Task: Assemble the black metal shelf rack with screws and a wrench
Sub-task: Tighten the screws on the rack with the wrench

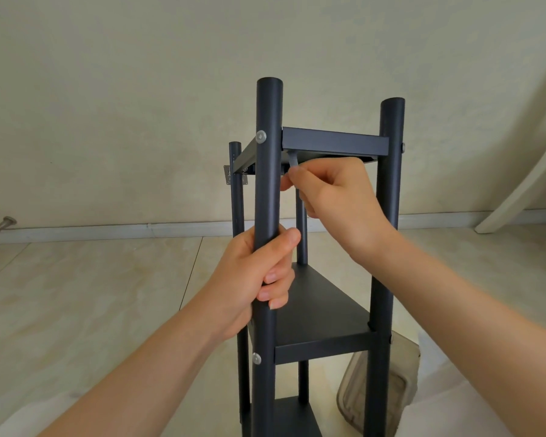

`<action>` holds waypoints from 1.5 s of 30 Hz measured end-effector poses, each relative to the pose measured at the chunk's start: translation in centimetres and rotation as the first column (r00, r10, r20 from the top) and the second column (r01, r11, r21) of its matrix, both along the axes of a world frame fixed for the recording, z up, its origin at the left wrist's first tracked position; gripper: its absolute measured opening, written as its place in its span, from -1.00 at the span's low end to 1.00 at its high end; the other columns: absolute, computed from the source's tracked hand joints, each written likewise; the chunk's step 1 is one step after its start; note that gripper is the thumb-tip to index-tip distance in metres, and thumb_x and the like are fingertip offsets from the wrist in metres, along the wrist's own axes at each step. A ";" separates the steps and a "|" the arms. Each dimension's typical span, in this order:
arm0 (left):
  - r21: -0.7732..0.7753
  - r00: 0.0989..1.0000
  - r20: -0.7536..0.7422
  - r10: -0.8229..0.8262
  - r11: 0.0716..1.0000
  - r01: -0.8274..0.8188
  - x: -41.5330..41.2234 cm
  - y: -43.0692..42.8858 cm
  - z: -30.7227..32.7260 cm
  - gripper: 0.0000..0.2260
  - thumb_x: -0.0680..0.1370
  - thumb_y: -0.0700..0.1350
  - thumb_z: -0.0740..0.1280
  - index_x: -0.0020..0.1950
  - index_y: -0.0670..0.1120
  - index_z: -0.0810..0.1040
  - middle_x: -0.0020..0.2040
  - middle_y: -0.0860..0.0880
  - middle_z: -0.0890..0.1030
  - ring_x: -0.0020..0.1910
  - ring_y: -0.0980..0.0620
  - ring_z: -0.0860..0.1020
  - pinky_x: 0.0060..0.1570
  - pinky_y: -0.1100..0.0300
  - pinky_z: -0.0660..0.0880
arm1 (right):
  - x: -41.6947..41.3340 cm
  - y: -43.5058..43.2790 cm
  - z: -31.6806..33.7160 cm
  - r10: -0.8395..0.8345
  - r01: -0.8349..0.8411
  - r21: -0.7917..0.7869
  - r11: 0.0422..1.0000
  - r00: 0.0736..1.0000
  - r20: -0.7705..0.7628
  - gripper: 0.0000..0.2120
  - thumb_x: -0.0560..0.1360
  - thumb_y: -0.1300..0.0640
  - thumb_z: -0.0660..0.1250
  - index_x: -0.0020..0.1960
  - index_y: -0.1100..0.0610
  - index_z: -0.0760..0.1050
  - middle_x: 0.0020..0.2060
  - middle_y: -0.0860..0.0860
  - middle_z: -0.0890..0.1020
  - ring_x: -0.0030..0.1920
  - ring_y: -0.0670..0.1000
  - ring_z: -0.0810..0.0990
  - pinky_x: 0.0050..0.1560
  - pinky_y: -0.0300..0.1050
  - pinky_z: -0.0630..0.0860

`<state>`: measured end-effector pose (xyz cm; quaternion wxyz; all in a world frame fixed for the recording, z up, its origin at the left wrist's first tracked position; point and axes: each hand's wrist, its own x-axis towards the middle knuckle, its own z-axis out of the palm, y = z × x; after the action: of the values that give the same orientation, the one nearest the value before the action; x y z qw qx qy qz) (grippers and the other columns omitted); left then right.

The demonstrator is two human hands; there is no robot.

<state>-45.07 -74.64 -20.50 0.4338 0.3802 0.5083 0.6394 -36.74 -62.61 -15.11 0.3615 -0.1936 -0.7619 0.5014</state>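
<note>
The black metal shelf rack stands upright on the floor in front of me, with round posts and three shelves in view. My left hand grips the near left post between the top and middle shelves. My right hand pinches a small silver wrench just under the top shelf, beside that post. A silver screw head shows on the post at the top shelf, and another screw head at the middle shelf.
A clear plastic container lies on the tiled floor by the rack's right foot. A white chair leg slants down at the right. A metal door stop sits at the wall base on the left.
</note>
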 end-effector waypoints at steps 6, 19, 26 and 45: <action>0.001 1.000 -0.008 -0.015 1.000 0.015 -0.3 0.0 0.0 -0.62 0.53 0.10 0.39 -0.46 0.07 0.41 -0.54 0.08 0.28 -0.61 0.12 0.24 -0.53 0.26 0.31 | -0.6 -0.3 -0.1 -0.006 0.008 0.060 0.998 0.999 -0.041 -0.66 0.59 0.24 0.26 -0.31 0.02 0.58 -0.51 0.12 0.32 -0.41 0.08 0.24 -0.32 -0.06 0.34; -0.002 0.998 0.022 -0.063 0.998 0.063 -1.0 -0.6 -0.1 -0.66 0.47 0.14 0.40 -0.42 0.06 0.41 -0.53 0.08 0.28 -0.61 0.13 0.22 -0.53 0.25 0.31 | -2.6 0.1 -1.6 -0.069 0.078 0.168 0.983 0.996 -0.060 -0.64 0.59 0.17 0.31 -0.35 0.25 0.60 -0.47 -0.04 0.61 -0.36 0.09 0.59 -0.18 -0.05 0.56; -0.016 0.997 0.008 -0.080 0.997 0.080 -1.1 -0.8 0.0 -0.63 0.49 0.15 0.39 -0.46 0.07 0.42 -0.55 0.09 0.28 -0.60 0.13 0.22 -0.52 0.26 0.32 | -4.0 -0.1 -2.6 -0.105 0.150 0.249 0.957 0.977 -0.185 -0.58 0.58 0.24 0.32 -0.45 0.23 0.44 -0.58 -0.14 0.44 -0.49 -0.17 0.45 -0.40 -0.31 0.38; -0.007 0.997 0.009 -0.072 0.997 0.072 -1.1 -0.6 -0.1 -0.65 0.48 0.13 0.41 -0.42 0.05 0.40 -0.52 0.06 0.28 -0.60 0.12 0.23 -0.51 0.24 0.33 | -0.5 -0.1 -1.2 -0.070 0.069 0.171 0.983 0.998 0.002 -0.68 0.60 0.19 0.24 -0.32 0.21 0.53 -0.58 -0.07 0.35 -0.48 -0.11 0.31 -0.37 -0.23 0.28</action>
<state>-46.18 -75.25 -20.61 0.4602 0.3941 0.4947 0.6230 -37.23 -62.75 -16.32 0.3908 -0.1905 -0.7963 0.4205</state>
